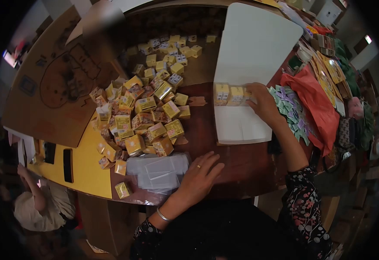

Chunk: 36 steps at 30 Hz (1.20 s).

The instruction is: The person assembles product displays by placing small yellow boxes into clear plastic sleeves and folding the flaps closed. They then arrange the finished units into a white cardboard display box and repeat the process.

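My right hand [263,103] is inside an open white carton [243,128], its fingers closed around the right end of a row of small yellow boxes [222,93]. A shiny, see-through layer seems to cover that row. Fingers apart and holding nothing, my left hand [200,178] rests low over the dark red table beside a stack of clear plastic cases [157,173]. Beyond it lies a big loose heap of small yellow printed boxes [146,104].
A large brown cardboard sheet [59,95] and a black phone [68,165] on yellow board are at left. Green and purple packets [291,110] and a red plastic bag [317,104] lie at right. Another person's arm [32,186] shows at lower left.
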Motion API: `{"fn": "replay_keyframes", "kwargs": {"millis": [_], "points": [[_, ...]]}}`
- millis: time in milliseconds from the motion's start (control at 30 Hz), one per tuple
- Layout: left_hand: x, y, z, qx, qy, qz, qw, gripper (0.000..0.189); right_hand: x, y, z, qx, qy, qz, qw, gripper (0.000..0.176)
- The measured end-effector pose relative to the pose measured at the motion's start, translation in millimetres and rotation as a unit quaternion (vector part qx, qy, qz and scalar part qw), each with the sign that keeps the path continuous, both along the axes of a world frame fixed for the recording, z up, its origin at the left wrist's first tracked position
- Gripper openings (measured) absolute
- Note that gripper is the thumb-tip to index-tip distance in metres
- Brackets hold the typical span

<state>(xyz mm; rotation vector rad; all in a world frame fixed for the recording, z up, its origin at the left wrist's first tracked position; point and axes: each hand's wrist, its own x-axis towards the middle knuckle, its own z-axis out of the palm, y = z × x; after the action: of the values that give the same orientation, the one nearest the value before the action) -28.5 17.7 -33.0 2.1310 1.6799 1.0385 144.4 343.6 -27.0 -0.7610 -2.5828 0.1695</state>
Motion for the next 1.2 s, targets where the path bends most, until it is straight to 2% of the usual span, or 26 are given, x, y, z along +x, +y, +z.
{"fn": "replay_keyframes", "kwargs": {"millis": [133,167,267,300,400,500,633,733,933,1100,1200], "points": [[-45,-29,27,-0.001,-0.008,0.143,0.990,0.035,3,-15,15,0.072,-0.015,-0.050,0.996,0.047],[-61,-38,36,-0.019,-0.001,0.175,0.984,0.036,4,-23,24,0.086,0.018,-0.053,0.995,0.045],[-98,-60,41,-0.080,0.028,0.237,0.968,0.043,6,-57,46,-0.024,0.083,-0.064,0.994,0.041],[-106,-64,39,-0.102,0.068,0.238,0.963,0.051,7,-71,48,-0.076,0.120,-0.044,0.989,0.037],[-122,-65,16,-0.105,0.077,0.205,0.970,0.052,0,-112,58,-0.123,0.090,0.015,0.988,0.030],[-131,-61,7,-0.129,0.016,0.195,0.972,0.049,-5,-140,56,-0.113,0.088,0.061,0.988,0.025],[-133,-57,0,-0.134,-0.058,0.221,0.964,0.042,-18,-170,45,-0.197,0.117,0.087,0.969,0.025],[-132,-55,-6,-0.117,-0.098,0.238,0.959,0.037,-39,-195,44,-0.308,0.122,0.098,0.938,0.022],[-129,-62,-22,-0.058,-0.167,0.315,0.932,0.028,-65,-211,23,-0.263,0.145,0.136,0.944,0.019],[-123,-68,0,0.009,-0.160,0.352,0.922,0.025,-75,-224,37,-0.355,0.180,0.136,0.907,0.024],[-105,-70,28,0.017,-0.220,0.327,0.919,0.022,-80,-234,46,-0.404,0.203,0.159,0.878,0.032]]}}
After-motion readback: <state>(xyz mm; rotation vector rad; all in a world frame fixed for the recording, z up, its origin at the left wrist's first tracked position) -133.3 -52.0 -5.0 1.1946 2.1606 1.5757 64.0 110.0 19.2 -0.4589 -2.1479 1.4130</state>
